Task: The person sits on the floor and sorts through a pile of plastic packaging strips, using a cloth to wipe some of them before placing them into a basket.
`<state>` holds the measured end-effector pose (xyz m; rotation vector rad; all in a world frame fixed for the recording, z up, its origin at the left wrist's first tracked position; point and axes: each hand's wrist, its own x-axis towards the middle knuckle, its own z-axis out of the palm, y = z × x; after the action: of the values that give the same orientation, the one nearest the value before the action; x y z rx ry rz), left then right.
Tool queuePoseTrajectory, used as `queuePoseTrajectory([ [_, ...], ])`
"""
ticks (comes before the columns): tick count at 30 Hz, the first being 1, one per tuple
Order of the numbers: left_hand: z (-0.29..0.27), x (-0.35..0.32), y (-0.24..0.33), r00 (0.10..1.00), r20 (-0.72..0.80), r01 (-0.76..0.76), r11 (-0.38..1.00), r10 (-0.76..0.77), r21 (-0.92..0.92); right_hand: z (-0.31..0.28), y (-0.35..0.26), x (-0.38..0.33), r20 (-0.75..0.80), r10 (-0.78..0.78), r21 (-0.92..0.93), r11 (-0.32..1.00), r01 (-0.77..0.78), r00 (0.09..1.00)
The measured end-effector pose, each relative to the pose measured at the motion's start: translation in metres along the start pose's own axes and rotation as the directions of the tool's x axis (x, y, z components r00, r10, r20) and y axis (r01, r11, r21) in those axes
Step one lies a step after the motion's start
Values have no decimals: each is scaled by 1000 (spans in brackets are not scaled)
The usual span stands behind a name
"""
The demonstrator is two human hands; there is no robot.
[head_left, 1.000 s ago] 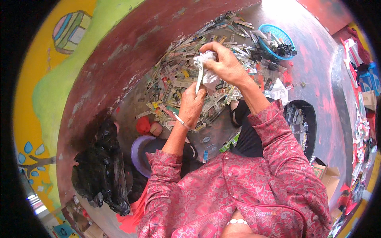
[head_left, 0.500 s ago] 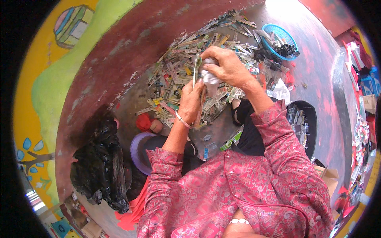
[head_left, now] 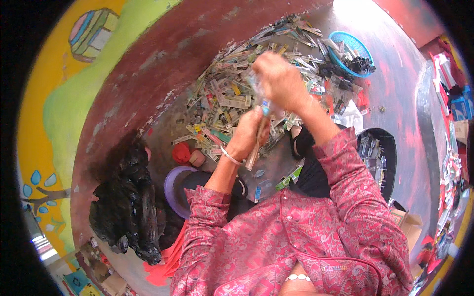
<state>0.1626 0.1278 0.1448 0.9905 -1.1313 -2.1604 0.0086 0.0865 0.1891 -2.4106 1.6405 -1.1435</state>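
My left hand (head_left: 247, 133) is closed around a long, narrow clear packet (head_left: 253, 157); its lower end sticks out below my fingers and a bluish tip shows above my thumb. Just above it, my right hand (head_left: 281, 81) is curled like a fist and smeared by motion. A pale blur beside its fingers looks like the crumpled white wad (head_left: 257, 88), mostly hidden by the hand. Under both hands spreads a heap of similar slim printed packets (head_left: 232, 101) on the floor.
A blue basket (head_left: 368, 59) with dark and pale pieces stands beyond the heap, right. A black tub (head_left: 390, 163) of packets is by my right arm. At left lie a black plastic bag (head_left: 131, 207), a purple-rimmed round container (head_left: 173, 197) and a red bundle (head_left: 181, 153), against a painted wall.
My right hand has turned and blurred, covering most of the white wad that showed plainly before. My left hand has shifted a little right and down, with the packet tilted.
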Motion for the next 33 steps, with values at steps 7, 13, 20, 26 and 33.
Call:
queuePoseTrajectory([
  [7, -17, 6, 7, 959, 173, -36, 702, 225, -712, -23, 53, -1, 120, 758, 868, 234, -439, 642],
  [13, -32, 7, 19, 900, -331, -430, 710, 285, -557, -10, -10, -12, 603, 441, 321, 630, -708, 665],
  [20, -41, 12, 18, 930, -176, -353, 647, 324, -676, -1, -26, -23, 739, 225, 174, 847, -502, 635],
  [26, -58, -2, 35, 940, -191, -340, 780, 282, -525, -9, -25, -18, 712, 268, 143, 849, -509, 648],
  [33, -51, 11, 29, 953, -245, -289, 777, 179, -559, 10, -28, -28, 240, 78, -337, 941, 7, 968],
])
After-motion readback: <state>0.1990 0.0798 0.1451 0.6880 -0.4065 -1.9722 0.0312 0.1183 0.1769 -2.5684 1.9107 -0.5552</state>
